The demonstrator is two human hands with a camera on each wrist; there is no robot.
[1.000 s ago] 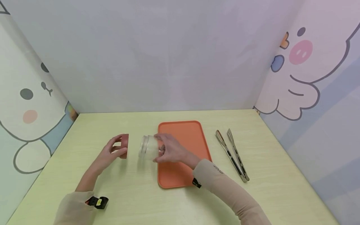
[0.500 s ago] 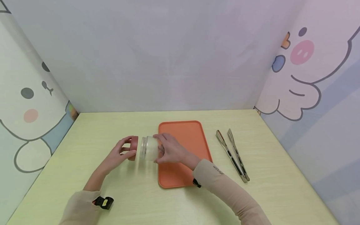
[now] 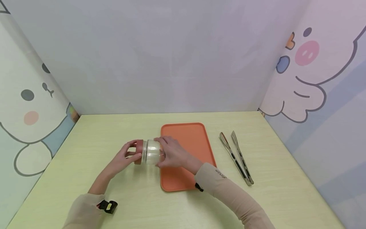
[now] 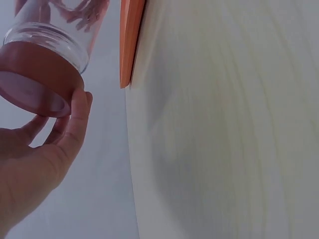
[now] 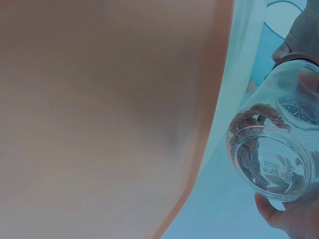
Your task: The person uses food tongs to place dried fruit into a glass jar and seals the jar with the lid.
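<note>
Head view, jar: a small clear glass jar (image 3: 153, 152) lies on its side in mid-air just above the table, between the two hands and beside the left edge of the tray.
Jar contents: something reddish-brown and curled shows through the thick base in the right wrist view (image 5: 251, 124); what it is cannot be told.
Lid: a dull red-brown round cap (image 3: 139, 151) sits at the jar's mouth, flat-topped with a smooth matt rim; whether it is screwed tight cannot be told.
Handling: the glass looks stiff, smooth and likely slippery, and would break if dropped; it seems light enough for one hand. Best held round the body, with the cap gripped by its rim.
Left hand: the left hand (image 3: 123, 157) has fingers and thumb curled about the cap's rim, the thumb lying along its edge (image 4: 75, 112).
Right hand: the right hand (image 3: 171, 153) wraps the jar's body, fingers curved over the top and thumb beneath.
Tray: a flat orange tray (image 3: 197, 140), plastic-looking with rounded corners and a low lip, lies under the right wrist.
Tongs: metal tongs (image 3: 235, 157) lie well apart to the right, shiny with dark grips.
Table: a pale wood-grain top (image 3: 114, 127), smooth.
Walls: panels with cartoon animals (image 3: 303, 79).
</note>
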